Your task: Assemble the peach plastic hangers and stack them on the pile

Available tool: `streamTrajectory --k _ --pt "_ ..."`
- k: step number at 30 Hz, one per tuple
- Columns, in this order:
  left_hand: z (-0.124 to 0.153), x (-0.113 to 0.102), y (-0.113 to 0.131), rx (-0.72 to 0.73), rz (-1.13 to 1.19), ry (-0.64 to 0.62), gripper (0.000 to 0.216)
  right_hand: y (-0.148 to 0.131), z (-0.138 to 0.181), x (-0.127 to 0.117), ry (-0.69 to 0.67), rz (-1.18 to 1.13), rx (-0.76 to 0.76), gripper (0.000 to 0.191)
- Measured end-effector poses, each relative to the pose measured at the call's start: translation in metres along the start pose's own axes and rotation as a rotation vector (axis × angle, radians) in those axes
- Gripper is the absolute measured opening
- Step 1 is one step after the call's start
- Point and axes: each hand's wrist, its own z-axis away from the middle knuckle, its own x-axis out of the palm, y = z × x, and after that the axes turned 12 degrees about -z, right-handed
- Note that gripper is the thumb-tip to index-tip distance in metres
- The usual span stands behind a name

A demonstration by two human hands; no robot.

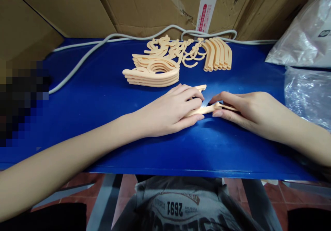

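My left hand is closed around a cream plastic hanger piece, pressing it near the table top; the palm hides much of it. To its right, my right hand pinches a thin cream hook between thumb and fingers, where it meets the end of the hanger piece. Whether the two parts are locked together, I cannot tell. Just behind my left hand lies a stack of matching curved hanger pieces. Behind it is a heap of loose hooks, with a row of curved arms at its right.
The blue table runs across the view. A white cable winds along its back, before cardboard boxes. Clear plastic bags lie at the right. A pixelated dark patch covers the left edge.
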Motion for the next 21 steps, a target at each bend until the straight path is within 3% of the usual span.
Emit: streamTrajectory --k 21 --pt "0.0005 -0.0019 -0.0004 0.009 -0.114 -0.027 0.026 -0.003 0.0047 0.0008 -0.027 0.094 -0.037 0.05"
